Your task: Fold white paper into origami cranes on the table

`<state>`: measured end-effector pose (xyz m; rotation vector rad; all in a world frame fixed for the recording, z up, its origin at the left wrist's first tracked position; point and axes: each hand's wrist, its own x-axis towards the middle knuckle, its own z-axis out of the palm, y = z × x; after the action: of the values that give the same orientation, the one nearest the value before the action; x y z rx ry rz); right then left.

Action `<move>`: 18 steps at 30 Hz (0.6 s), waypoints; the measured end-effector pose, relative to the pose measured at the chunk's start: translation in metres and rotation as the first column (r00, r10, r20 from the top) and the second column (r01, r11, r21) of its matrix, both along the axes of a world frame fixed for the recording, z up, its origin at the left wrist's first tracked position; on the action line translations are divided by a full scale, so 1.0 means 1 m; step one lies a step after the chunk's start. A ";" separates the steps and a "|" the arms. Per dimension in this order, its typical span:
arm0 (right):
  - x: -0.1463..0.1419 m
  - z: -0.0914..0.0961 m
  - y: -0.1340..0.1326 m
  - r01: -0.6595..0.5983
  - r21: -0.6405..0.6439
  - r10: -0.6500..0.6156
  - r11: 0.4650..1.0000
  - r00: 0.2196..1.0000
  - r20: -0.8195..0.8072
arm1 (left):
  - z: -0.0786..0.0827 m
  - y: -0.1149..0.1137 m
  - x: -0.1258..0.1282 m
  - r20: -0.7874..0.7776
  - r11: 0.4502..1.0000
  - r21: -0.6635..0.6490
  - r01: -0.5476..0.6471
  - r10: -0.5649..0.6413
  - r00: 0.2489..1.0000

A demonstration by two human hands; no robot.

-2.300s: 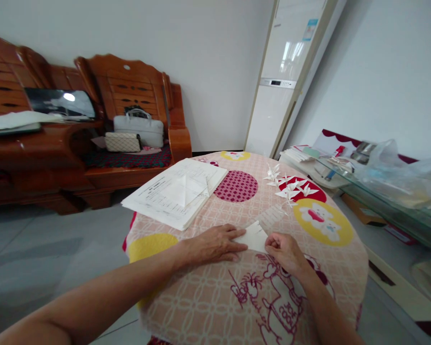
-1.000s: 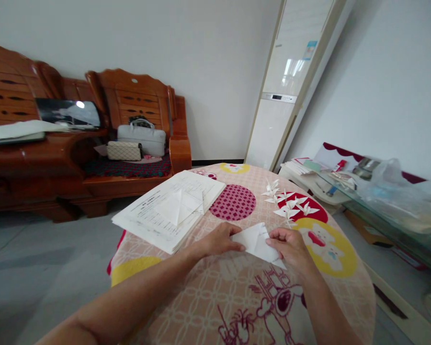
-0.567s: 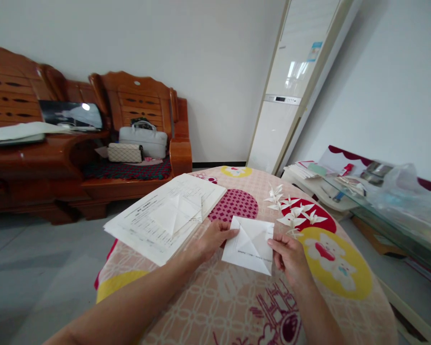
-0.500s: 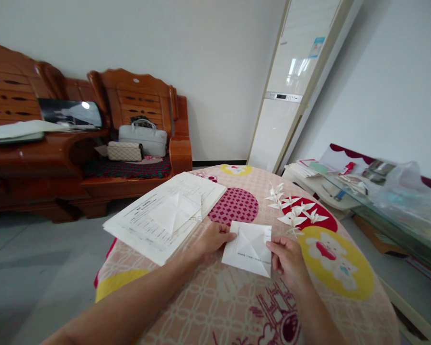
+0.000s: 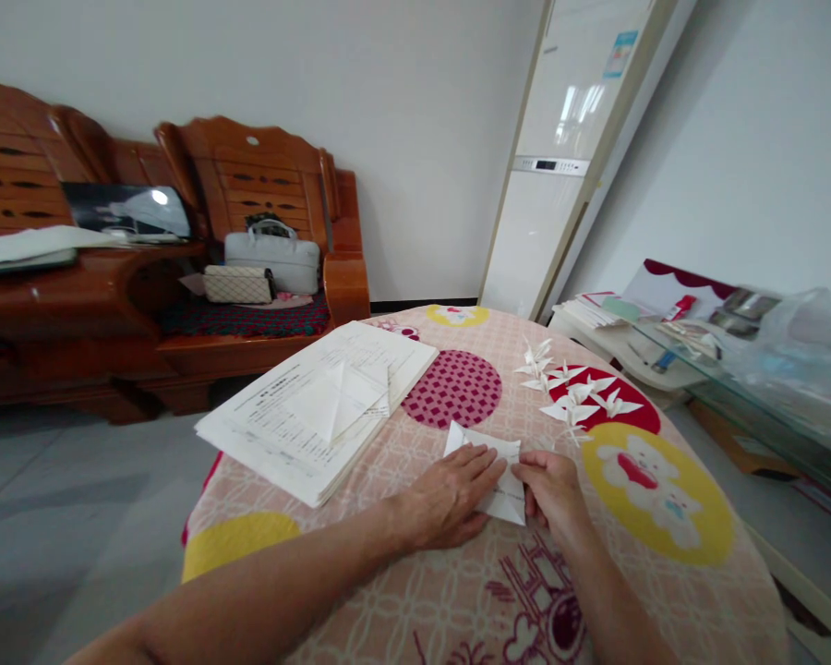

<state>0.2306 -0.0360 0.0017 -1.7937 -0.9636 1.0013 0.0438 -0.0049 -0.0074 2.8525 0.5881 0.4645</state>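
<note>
A creased square of white paper [image 5: 502, 503] lies on the patterned tablecloth in front of me, with faint print on it. My left hand [image 5: 457, 494] rests flat across its left and middle part, fingers stretched out and covering much of it. At the paper's right edge, my right hand [image 5: 550, 485] pinches it between thumb and fingers. Several white folded paper cranes [image 5: 574, 402] sit beyond my right hand. To the left is a stack of printed sheets [image 5: 270, 443], with folded white paper [image 5: 339, 397] on top.
The round table wears a pink tablecloth [image 5: 402, 610] with coloured circles. Beside it at right stands a glass-topped table [image 5: 720, 369] with papers and a plastic bag [image 5: 796, 342]. Wooden chairs [image 5: 263, 175] with bags and a tall air conditioner [image 5: 547, 185] are behind.
My left hand has moved from pinching the paper's left edge to lying flat over it. My right hand stays at the right edge. The view has shifted slightly.
</note>
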 end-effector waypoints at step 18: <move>0.005 0.018 -0.017 -0.315 0.374 0.032 0.872 0.800 0.599 | 0.010 0.011 -0.015 -0.075 0.999 -0.043 0.011 -0.015 0.997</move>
<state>0.2353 -0.0529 0.0193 -1.6274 -1.6239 0.2553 0.0291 0.0065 0.0029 2.8418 0.5850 0.3393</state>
